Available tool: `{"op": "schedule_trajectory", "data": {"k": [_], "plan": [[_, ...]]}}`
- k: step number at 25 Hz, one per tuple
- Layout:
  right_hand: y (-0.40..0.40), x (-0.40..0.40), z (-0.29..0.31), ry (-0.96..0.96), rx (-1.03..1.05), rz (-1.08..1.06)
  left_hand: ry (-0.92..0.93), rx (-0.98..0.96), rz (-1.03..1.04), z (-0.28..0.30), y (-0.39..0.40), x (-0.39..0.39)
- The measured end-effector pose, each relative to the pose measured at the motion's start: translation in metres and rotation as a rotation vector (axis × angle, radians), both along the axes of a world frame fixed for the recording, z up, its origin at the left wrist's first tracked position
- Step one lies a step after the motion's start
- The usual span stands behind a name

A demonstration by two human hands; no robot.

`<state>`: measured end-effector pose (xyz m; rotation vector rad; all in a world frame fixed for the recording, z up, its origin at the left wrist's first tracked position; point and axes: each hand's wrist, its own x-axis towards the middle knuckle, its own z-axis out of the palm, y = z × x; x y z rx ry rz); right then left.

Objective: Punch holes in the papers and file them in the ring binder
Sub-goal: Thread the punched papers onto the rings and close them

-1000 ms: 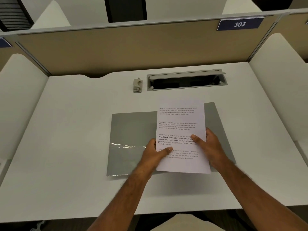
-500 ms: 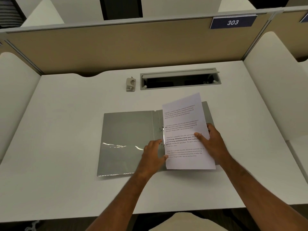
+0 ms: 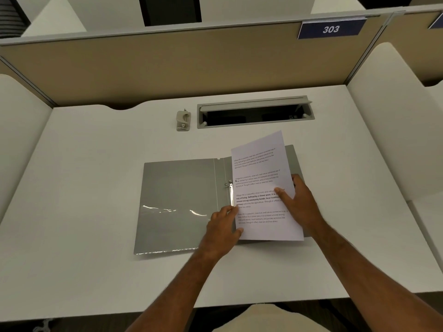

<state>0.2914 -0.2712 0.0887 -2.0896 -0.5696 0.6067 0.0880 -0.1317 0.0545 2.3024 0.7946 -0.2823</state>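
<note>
A grey ring binder (image 3: pixel 179 202) lies open on the white desk, its metal ring (image 3: pixel 228 184) showing at the spine. A printed white paper sheet (image 3: pixel 260 178) lies tilted over the binder's right half. My right hand (image 3: pixel 299 202) pinches the sheet's right edge, thumb on the text and fingers underneath. My left hand (image 3: pixel 221 230) rests at the sheet's lower left edge, fingers by the spine and thumb touching the paper. A small beige hole punch (image 3: pixel 183 120) stands at the back of the desk, apart from both hands.
An open grey cable slot (image 3: pixel 255 114) is set into the white desk (image 3: pixel 84 188) behind the binder. Tan partition panels (image 3: pixel 167 65) wall the back, white dividers stand on both sides. A blue tag reads 303 (image 3: pixel 330 29).
The sheet has shifted right and turned clockwise, uncovering the binder's spine and ring. My left hand slid off the page to its left edge. My right hand kept its hold.
</note>
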Motion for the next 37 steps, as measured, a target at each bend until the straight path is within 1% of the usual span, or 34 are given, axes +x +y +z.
{"op": "schedule_trajectory", "data": {"k": [13,19,28,30,33,37], "plan": [[0.001,0.001,0.005,-0.006,-0.016,0.023,0.051,-0.074,-0.025,-0.005,0.001,0.003],[0.006,0.003,0.009,-0.018,-0.038,0.05,0.062,-0.017,-0.019,-0.008,0.003,0.008],[0.013,0.007,0.015,-0.029,-0.068,0.074,0.065,-0.05,-0.014,-0.007,0.012,0.009],[0.014,0.009,0.015,-0.032,-0.074,0.079,0.036,-0.011,-0.001,-0.004,0.018,0.013],[0.017,0.011,0.017,-0.032,-0.089,0.089,0.004,0.107,0.0,0.003,0.035,0.023],[0.019,0.012,0.018,-0.033,-0.108,0.092,0.112,0.178,-0.084,0.005,0.059,0.047]]}}
